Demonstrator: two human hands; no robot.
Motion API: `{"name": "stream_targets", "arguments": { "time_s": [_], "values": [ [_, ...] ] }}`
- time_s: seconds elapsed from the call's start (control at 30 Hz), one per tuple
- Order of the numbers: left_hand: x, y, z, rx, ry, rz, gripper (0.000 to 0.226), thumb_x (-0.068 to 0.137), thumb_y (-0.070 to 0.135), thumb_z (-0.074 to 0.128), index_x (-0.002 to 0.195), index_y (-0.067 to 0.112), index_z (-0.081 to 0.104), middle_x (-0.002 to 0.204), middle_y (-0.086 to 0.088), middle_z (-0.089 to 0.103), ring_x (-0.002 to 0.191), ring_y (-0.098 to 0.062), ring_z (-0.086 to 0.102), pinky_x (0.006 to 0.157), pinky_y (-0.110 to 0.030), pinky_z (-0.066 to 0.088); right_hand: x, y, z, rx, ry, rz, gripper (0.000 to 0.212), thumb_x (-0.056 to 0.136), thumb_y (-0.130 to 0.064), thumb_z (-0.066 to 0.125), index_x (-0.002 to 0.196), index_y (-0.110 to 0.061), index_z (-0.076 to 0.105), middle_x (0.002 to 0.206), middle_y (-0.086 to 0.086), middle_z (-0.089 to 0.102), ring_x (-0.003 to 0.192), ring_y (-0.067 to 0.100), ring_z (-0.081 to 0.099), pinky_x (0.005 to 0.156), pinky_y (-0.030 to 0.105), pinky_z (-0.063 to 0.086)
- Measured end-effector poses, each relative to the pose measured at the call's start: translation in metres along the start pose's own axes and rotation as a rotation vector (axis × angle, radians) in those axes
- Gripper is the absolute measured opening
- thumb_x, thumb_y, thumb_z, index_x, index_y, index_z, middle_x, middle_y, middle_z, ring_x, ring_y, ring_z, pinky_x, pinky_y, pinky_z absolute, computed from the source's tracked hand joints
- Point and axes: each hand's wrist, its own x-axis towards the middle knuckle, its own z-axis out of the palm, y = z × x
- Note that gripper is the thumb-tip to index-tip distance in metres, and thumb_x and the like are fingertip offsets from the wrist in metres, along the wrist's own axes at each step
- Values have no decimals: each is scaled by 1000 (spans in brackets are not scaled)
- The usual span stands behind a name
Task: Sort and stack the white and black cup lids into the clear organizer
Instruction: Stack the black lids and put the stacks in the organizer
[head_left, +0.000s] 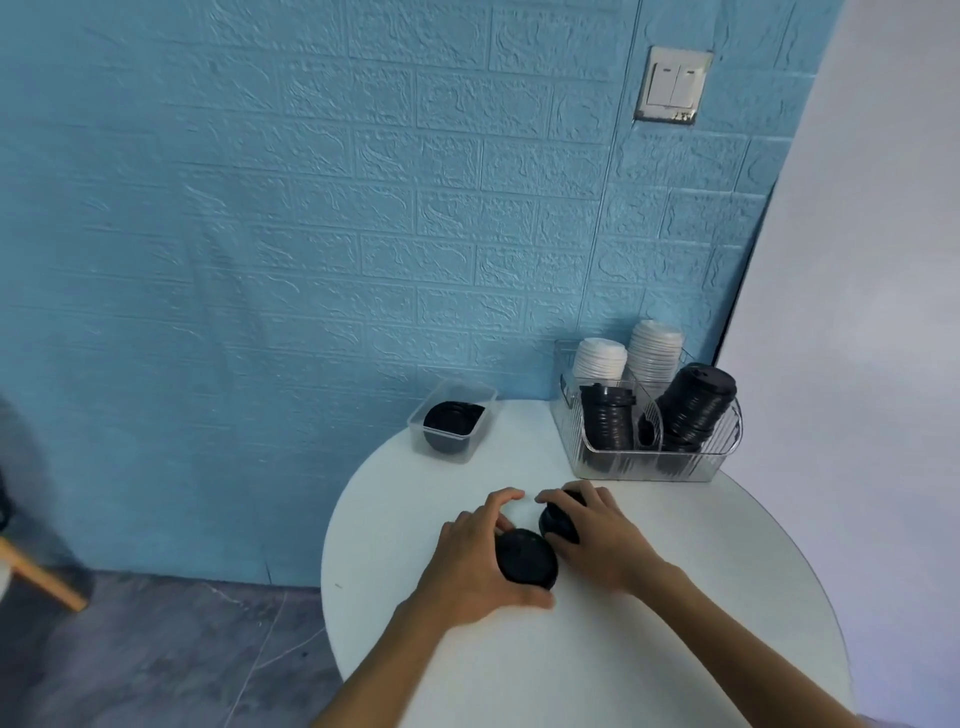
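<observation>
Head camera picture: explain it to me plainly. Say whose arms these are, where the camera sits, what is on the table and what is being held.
There is no machine here. The single picture comes from a wide-angle camera worn on a person's head, looking forward and down, so the two bare arms reaching in from the bottom are that person's own.

They work at a round white table set against a blue wall. The left hand grips a black lid, or perhaps a few stacked together. The right hand curls over another black lid just beyond it.

At the table's far right stands the clear organizer, holding stacks of white lids at the back and black lids in front. To its left sits a small clear tub with more black lids inside.
</observation>
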Motion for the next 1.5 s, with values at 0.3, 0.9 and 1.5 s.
{"name": "stream_targets", "arguments": {
  "time_s": [0.3, 0.9, 1.5],
  "values": [
    [-1, 1, 2, -90, 33, -5, 119, 36, 73, 93, 136, 71, 28, 115, 21, 57, 104, -4, 62, 98, -38, 54, -29, -20, -23, 373, 159, -68, 56, 81, -35, 82, 129, -46, 55, 122, -23, 48, 110, 2, 53, 98, 19, 46],
    [-4, -2, 4, -31, 48, 54, 107, 53, 67, 87, 140, 66, 24, 122, 25, 55, 114, -3, 48, 107, -35, 42, -20, -45, 0, 323, -25, -92, 57, 73, -42, 81, 123, -45, 53, 110, -24, 56, 102, -1, 54, 85, 16, 42],
    [-2, 1, -2, -101, 22, -18, 108, 49, 62, 91, 139, 57, 31, 109, 20, 65, 106, -4, 57, 107, -42, 44, -16, -30, -19, 998, -16, 241, 33, 81, -16, 83, 110, -21, 69, 100, 6, 76, 93, 19, 73, 85, 34, 61]
  ]
}}
